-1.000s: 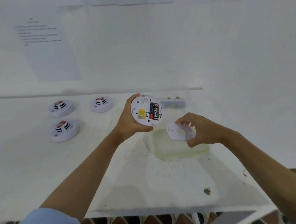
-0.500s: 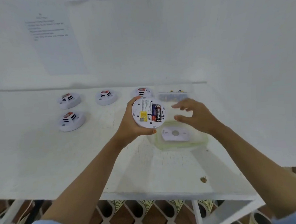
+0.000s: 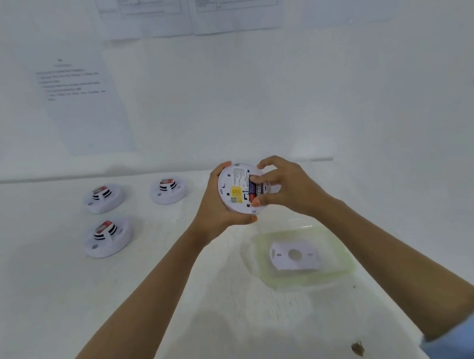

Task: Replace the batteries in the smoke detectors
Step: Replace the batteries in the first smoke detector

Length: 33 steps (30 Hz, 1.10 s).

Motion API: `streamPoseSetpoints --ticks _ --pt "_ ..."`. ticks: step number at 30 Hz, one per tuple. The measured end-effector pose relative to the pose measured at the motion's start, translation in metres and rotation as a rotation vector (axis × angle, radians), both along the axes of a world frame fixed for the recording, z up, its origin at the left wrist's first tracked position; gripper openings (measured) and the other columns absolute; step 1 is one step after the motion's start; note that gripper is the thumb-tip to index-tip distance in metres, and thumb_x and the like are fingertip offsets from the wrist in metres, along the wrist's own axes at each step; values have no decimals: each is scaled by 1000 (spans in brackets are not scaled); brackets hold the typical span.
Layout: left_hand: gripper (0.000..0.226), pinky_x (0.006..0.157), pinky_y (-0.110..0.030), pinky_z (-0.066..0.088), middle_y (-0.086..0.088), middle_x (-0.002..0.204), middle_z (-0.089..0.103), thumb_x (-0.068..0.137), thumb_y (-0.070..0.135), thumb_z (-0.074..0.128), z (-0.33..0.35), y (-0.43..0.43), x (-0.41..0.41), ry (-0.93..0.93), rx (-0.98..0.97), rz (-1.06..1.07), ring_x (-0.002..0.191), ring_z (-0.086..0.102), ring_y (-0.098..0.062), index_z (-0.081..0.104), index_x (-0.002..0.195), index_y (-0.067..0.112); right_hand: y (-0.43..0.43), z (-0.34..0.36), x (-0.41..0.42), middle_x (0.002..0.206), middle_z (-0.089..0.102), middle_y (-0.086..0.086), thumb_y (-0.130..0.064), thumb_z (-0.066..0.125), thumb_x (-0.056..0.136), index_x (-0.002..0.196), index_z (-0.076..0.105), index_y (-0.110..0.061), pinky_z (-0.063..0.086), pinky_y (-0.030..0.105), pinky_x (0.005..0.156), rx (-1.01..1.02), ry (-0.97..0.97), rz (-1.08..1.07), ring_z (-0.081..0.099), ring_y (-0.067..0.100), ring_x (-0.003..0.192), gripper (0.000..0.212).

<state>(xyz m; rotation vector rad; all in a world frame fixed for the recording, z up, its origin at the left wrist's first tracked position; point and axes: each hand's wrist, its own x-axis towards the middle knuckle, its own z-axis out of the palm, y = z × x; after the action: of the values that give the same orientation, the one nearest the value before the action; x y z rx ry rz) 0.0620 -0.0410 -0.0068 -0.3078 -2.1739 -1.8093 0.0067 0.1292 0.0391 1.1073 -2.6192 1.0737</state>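
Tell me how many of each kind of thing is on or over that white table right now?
Smoke detectors: 4, with three resting on the table and one held in the hands
Detached back plate: 1
Clear plastic container: 1
Batteries visible in the held detector: at least 1, partly hidden by fingers
Total: 7

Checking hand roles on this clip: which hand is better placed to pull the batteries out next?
The right hand. Its fingertips are on the batteries in the open back of the smoke detector, while the left hand is wrapped around the detector's rim, holding it up.
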Motion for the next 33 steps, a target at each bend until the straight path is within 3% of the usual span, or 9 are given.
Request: streamPoseSetpoints --ticks 7,13,16,19,21,26,28,31,33 --pt "98 75 -25 56 11 121 49 45 -5 79 -5 -17 -28 -14 8 -53 107 56 2 33 126 25 -12 -3 -21 136 41 -2 -35 67 81 120 62 -16 41 28 96 185 79 6 50 19 114 43" --pt "99 73 -22 55 5 123 49 47 -6 79 -8 -17 -44 -32 43 -54 104 57 0 31 130 21 -14 -1 -31 143 39 10 -34 57 89 130 53 -13 41 30 90 380 334 8 53 28 113 46" --pt "99 73 -23 55 5 121 50 47 -5 78 -6 -15 -49 -39 58 -52 103 58 -1 32 130 20 -13 -4 -38 122 58 22 -28 64 81 111 66 -3 52 37 72 386 426 58 65 34 88 39" --pt "97 71 -20 54 9 118 50 48 -7 77 -6 -14 -54 -42 67 -41 99 58 4 32 129 21 -15 -7 -46 96 69 21 -32 55 76 91 71 0 52 27 45 389 498 102 65 27 56 38" --pt "97 70 -19 53 10 118 50 48 -8 76 -6 -14 -57 -42 76 -37 97 58 5 31 129 21 -18 -11 -50 91 69 21 -33 49 78 89 70 2 49 24 39 379 596 114 63 26 50 42" --pt "97 73 -21 54 9 118 49 48 -5 77 -8 -15 -63 -41 68 -28 99 58 4 31 128 23 -14 -20 -70 91 70 21 -24 31 98 96 57 -4 50 29 39 322 827 187 68 28 65 33" --pt "97 75 -21 54 10 119 49 47 -3 79 -10 -15 -65 -42 50 -20 100 57 4 31 127 24 -13 -21 -71 87 71 17 -17 42 91 93 59 -5 49 28 39 301 889 214 69 27 72 21" --pt "97 77 -20 54 11 120 49 48 -2 79 -14 -15 -68 -47 38 -14 101 56 5 31 129 21 -9 -21 -69 88 71 13 -23 48 82 88 71 -2 50 25 39 284 834 201 69 23 73 32" --pt "98 79 -22 54 10 121 48 48 0 80 -16 -14 -69 -48 24 -12 104 55 2 30 130 21 -7 -22 -68 102 68 10 -37 44 84 101 69 -8 51 25 50 286 670 167 67 22 80 41"
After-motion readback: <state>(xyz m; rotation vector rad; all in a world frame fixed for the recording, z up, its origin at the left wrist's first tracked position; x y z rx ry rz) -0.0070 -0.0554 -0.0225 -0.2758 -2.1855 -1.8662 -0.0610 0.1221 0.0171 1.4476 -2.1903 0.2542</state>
